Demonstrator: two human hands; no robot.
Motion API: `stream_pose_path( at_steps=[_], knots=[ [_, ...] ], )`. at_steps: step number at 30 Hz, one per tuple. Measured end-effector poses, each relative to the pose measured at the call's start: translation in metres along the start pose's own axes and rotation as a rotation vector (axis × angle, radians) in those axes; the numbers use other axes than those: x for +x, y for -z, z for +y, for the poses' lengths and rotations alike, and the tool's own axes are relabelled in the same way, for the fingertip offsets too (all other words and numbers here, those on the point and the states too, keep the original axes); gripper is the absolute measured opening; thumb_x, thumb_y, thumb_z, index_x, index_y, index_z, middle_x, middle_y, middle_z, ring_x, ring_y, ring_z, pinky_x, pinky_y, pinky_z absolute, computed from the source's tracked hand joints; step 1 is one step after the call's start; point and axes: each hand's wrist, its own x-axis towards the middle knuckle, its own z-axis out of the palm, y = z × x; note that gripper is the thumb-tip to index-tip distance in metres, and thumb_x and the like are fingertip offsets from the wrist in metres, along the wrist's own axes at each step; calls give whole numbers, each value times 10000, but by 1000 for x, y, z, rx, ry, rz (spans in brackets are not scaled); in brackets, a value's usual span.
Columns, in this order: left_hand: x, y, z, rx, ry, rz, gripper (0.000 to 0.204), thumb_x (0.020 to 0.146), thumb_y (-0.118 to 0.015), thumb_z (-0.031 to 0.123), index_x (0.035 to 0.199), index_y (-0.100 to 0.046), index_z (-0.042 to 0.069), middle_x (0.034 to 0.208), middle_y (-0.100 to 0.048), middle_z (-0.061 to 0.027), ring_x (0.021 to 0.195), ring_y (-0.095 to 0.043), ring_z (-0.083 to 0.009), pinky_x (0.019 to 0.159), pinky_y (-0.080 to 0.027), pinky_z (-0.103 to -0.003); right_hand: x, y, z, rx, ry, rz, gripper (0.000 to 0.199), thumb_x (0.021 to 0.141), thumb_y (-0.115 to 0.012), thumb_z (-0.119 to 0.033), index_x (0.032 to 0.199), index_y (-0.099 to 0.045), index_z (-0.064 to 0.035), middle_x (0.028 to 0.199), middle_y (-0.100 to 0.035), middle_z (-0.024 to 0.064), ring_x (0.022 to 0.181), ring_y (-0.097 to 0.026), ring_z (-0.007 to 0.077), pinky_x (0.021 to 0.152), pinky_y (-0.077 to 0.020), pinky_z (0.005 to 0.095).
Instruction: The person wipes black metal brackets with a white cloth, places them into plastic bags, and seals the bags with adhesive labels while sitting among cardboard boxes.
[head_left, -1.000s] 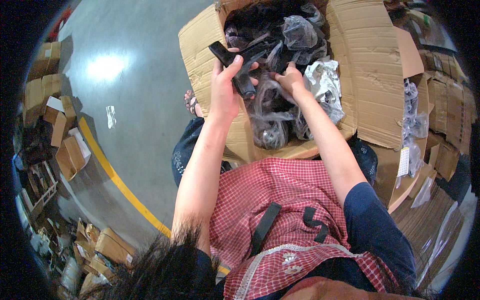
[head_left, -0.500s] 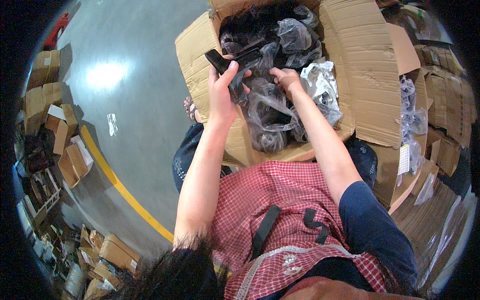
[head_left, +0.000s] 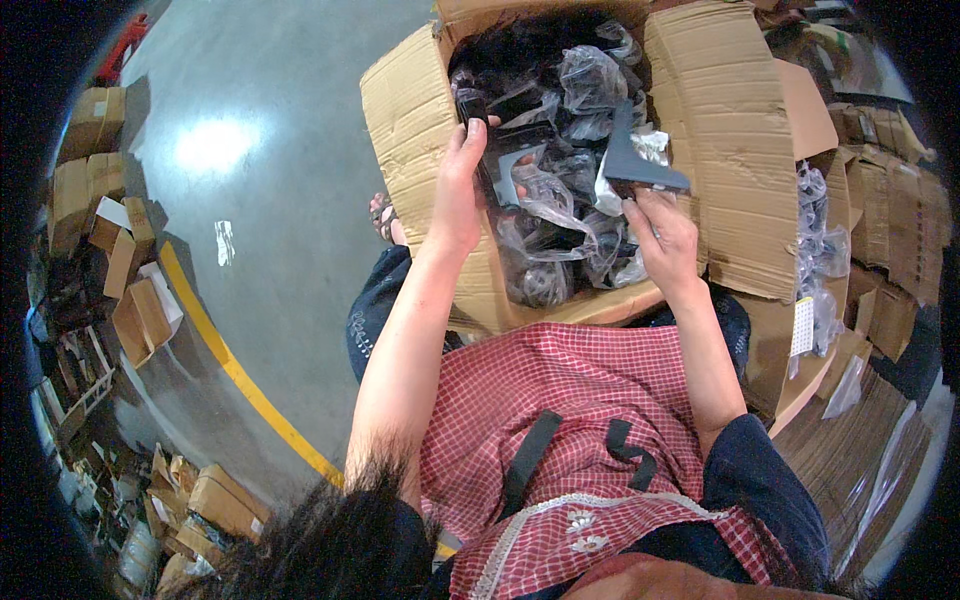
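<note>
My left hand point(head_left: 463, 195) is closed round black angular parts point(head_left: 487, 140) at the left side of an open cardboard box point(head_left: 478, 290). Below its fingers shows a grey bracket-like piece point(head_left: 508, 178). My right hand point(head_left: 664, 235) grips an L-shaped dark grey bracket point(head_left: 632, 158) by its lower end, over the right side of the box. Under both hands lie black parts in clear plastic bags point(head_left: 560, 200). A crumpled white wrapping point(head_left: 607, 192) is partly hidden behind the bracket.
The box's left flap point(head_left: 408, 95) and right flap point(head_left: 722, 150) are folded outward. Stacked cartons point(head_left: 885, 200) stand at the right. Grey floor with a yellow line point(head_left: 230, 360) runs along the left, beside more cartons point(head_left: 145, 310).
My right hand has moved right and now holds the L-shaped bracket. In my left hand, the black part has turned and no longer sticks out leftward over the flap.
</note>
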Motion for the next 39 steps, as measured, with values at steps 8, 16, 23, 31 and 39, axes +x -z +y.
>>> stream_pose_path(
  at_steps=[8, 16, 23, 31, 39],
  knots=[
    [-8, -18, -13, -129, 278, -215, 443, 949, -610, 422, 1266, -526, 124, 971, -686, -63, 715, -676, -152, 513, -521, -291, 34, -21, -34, -350, 300, -18, 432, 771, -660, -27, 1183, -703, -149, 1184, -640, 89, 1064, -563, 301, 960, -454, 421],
    [-6, -15, -26, 133, 81, -324, 710, 771, -775, 70, 1397, -441, 39, 1200, -621, -62, 1061, -611, -157, 937, -487, -307, 29, -28, -16, 532, -283, -103, 338, 828, -719, -121, 1153, -668, -44, 1203, -671, 87, 1137, -610, 218, 1018, -446, 344],
    [-11, -21, -31, 359, -29, -310, 869, 722, -878, 223, 1414, -405, -10, 1310, -557, -130, 1212, -522, -197, 1048, -411, -340, 27, -34, -16, 490, -352, -120, 514, 855, -771, -333, 1217, -613, -3, 1120, -696, 122, 1042, -636, 182, 958, -478, 335],
    [-17, -27, -39, 93, 70, -282, 545, 826, -797, 145, 1257, -506, -19, 1069, -632, -69, 945, -613, -120, 808, -512, -265, 23, -26, -21, 658, -515, -2, 354, 875, -746, -205, 1146, -651, 2, 1040, -711, 70, 934, -648, 126, 847, -520, 300],
    [-19, -29, -45, 53, 187, -306, 685, 844, -781, 174, 1398, -416, 4, 1260, -593, -121, 1129, -580, -176, 981, -459, -334, 10, -21, -20, 551, -448, -101, 432, 908, -710, -195, 1269, -587, 10, 1122, -689, 59, 1001, -613, 116, 927, -480, 288]
  ],
)
